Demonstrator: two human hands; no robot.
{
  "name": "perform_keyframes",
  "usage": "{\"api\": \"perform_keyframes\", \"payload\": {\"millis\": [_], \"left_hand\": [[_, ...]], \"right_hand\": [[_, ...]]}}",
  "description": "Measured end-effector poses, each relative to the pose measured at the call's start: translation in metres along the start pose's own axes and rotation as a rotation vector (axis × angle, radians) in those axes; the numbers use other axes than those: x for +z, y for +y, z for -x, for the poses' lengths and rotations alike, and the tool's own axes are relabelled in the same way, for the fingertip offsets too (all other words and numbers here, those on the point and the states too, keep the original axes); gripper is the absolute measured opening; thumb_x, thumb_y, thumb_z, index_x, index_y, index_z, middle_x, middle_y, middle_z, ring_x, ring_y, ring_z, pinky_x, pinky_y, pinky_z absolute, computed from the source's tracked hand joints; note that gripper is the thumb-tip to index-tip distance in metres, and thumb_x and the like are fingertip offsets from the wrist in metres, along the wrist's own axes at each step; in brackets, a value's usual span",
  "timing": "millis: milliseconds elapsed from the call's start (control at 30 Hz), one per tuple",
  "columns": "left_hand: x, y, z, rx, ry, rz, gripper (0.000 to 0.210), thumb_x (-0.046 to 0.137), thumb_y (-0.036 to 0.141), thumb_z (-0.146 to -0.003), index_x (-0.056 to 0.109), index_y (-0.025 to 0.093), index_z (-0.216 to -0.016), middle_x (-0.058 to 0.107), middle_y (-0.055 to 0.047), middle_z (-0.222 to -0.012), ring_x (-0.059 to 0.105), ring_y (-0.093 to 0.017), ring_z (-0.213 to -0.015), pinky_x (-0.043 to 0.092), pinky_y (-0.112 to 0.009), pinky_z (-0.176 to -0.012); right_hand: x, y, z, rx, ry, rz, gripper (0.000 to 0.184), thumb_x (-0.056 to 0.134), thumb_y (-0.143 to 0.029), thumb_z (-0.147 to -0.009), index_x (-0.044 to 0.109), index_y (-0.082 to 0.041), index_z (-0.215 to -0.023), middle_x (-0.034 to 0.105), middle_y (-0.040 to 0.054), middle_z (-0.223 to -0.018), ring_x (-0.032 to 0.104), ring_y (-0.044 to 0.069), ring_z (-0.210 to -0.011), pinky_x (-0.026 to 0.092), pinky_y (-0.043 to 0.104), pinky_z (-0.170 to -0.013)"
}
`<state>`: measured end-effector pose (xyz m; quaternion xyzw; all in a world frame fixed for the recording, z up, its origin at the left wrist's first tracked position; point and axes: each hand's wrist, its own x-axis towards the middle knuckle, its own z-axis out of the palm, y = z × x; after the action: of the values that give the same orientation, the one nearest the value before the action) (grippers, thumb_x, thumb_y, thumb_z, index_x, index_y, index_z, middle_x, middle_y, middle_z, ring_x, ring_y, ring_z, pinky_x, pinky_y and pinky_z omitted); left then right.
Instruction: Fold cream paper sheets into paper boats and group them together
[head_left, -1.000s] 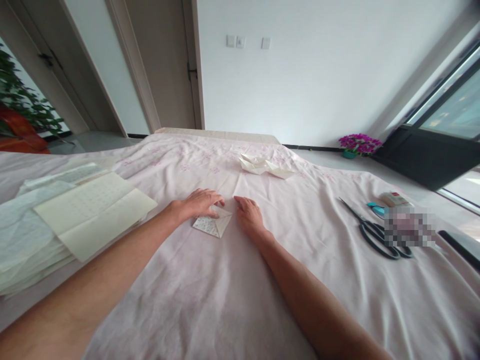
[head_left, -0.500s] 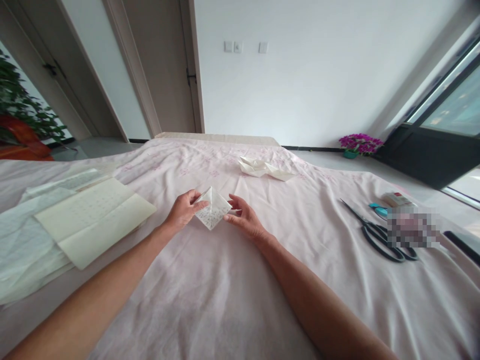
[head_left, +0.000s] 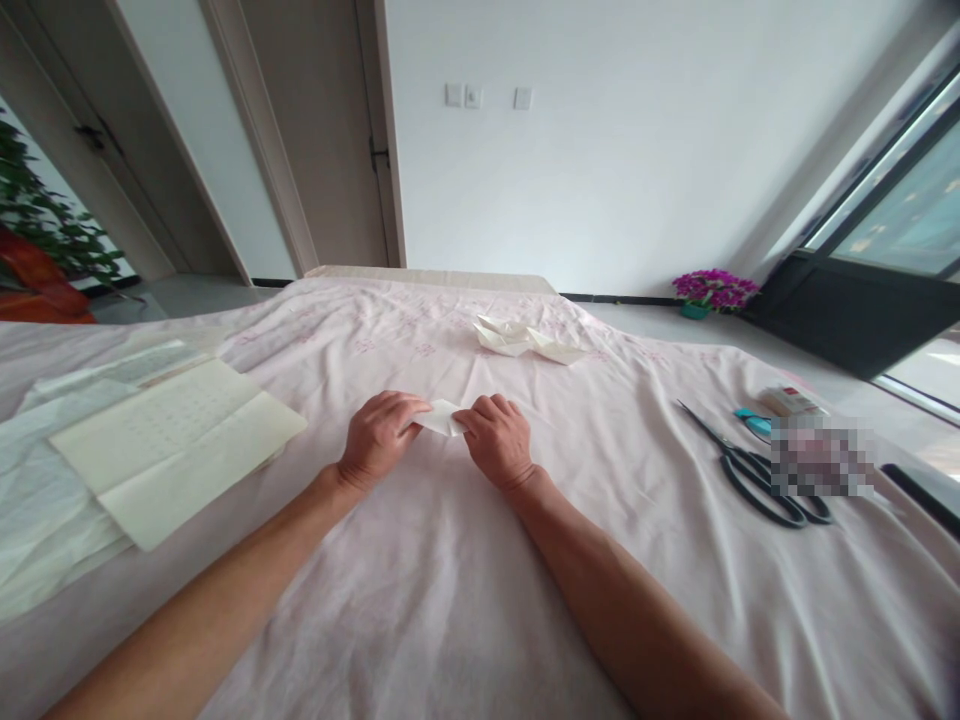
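The surface (head_left: 420,620), covered by a rumpled pale pink cloth with small flowers, carries everything at hand. On it lies a stack of thin, pale paper sheets (head_left: 180,440), the top one cream, rectangular and creased across. Well to the right of the stack is a pair of black-handled metal scissors (head_left: 729,450), blades shut and tip pointing away from the person.

The left hand (head_left: 382,430) is just right of the stack, fingers curled in and thumb pressed near them, nearly closed on one end of a paper piece. The right hand (head_left: 497,437), farther right of the stack, is likewise drawn in, thumb and fingers pinching the other end.

Right of the stack and farther back than the hands sit cream folded-paper boat shapes (head_left: 510,345), side by side.

The smallest is that piece, a little white folded-paper form (head_left: 441,418), to the stack's right and between both hands. Its visible long axis runs left to right, sloping slightly toward the person at the right; fingers cover its ends, so which way it points cannot be told.
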<state>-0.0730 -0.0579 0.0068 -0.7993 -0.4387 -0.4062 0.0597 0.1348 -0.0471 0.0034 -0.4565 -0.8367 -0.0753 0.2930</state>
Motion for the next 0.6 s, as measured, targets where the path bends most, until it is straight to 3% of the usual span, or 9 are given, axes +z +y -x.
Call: {"api": "perform_keyframes", "payload": {"millis": [100,267,433,600], "left_hand": [[0.000,-0.001,0.008,0.150,-0.148,-0.163,0.023,0.048,0.009,-0.088,0.064,0.022,-0.098,0.068,-0.003,-0.094,0.059,-0.018,-0.093,0.044,-0.032,-0.085],[0.005,0.002,0.017,0.174,-0.292,-0.299,0.015,0.051,0.014,-0.089,0.064,0.019,-0.089,0.064,-0.004,-0.081,0.058,-0.019,-0.082,0.044,-0.032,-0.074],[0.002,0.004,0.020,0.146,-0.333,-0.275,0.015,0.051,0.014,-0.089,0.065,0.020,-0.090,0.065,-0.003,-0.081,0.059,-0.019,-0.084,0.045,-0.031,-0.075],[0.000,-0.002,0.029,0.015,-0.317,-0.110,0.015,0.054,0.016,-0.088,0.064,0.022,-0.097,0.067,-0.002,-0.095,0.062,-0.015,-0.088,0.047,-0.027,-0.079]], "right_hand": [[0.003,-0.002,-0.001,-0.095,-0.086,0.097,0.018,0.050,-0.026,-0.093,0.069,-0.025,-0.094,0.061,0.0050,-0.087,0.047,0.020,-0.087,0.031,0.032,-0.072],[0.008,-0.005,0.000,-0.139,-0.241,0.084,0.019,0.049,-0.025,-0.094,0.068,-0.024,-0.088,0.061,0.0046,-0.089,0.049,0.019,-0.087,0.033,0.030,-0.069],[0.002,-0.004,0.004,-0.091,-0.279,-0.058,0.025,0.053,-0.018,-0.090,0.062,-0.025,-0.112,0.063,0.0033,-0.096,0.053,0.018,-0.091,0.038,0.027,-0.076],[0.003,0.004,0.005,-0.041,-0.290,-0.167,0.010,0.058,-0.027,-0.089,0.067,-0.024,-0.092,0.063,0.0015,-0.092,0.054,0.015,-0.088,0.038,0.024,-0.074]]}}
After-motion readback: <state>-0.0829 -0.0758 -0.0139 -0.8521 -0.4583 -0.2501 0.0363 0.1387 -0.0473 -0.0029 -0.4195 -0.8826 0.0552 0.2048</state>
